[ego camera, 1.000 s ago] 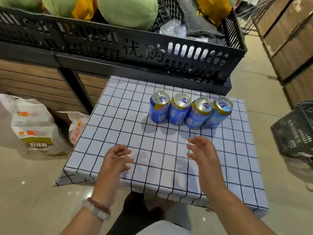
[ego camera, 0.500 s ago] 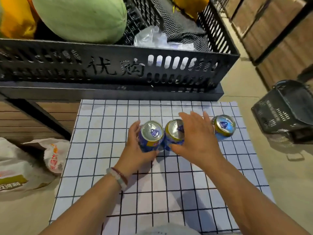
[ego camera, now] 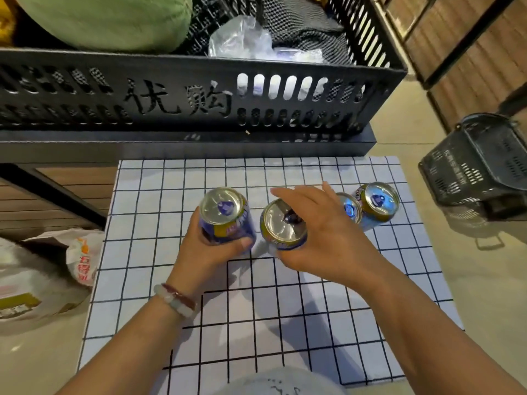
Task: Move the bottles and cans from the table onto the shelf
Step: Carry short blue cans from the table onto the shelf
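Checked tablecloth (ego camera: pixel 285 323) below a crate (ego camera: pixel 176 95) marked 优购 — each hand's fingers grasp one blue can: left hand (ego camera: pixel 205 252), right hand (ego camera: pixel 328 240).

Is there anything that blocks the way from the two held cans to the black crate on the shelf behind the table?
Only the crate's front wall stands between; the cans must go over it. Left hand grips one can, right hand another. Inside, a melon and plastic bag take space.

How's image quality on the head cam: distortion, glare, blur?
Head view: wide-angle bowing curves the crate rim and table grid; can tops glint brightly, no blowout; soft shadows fall under both hands; slight softness throughout, worst at the bags by the left edge.
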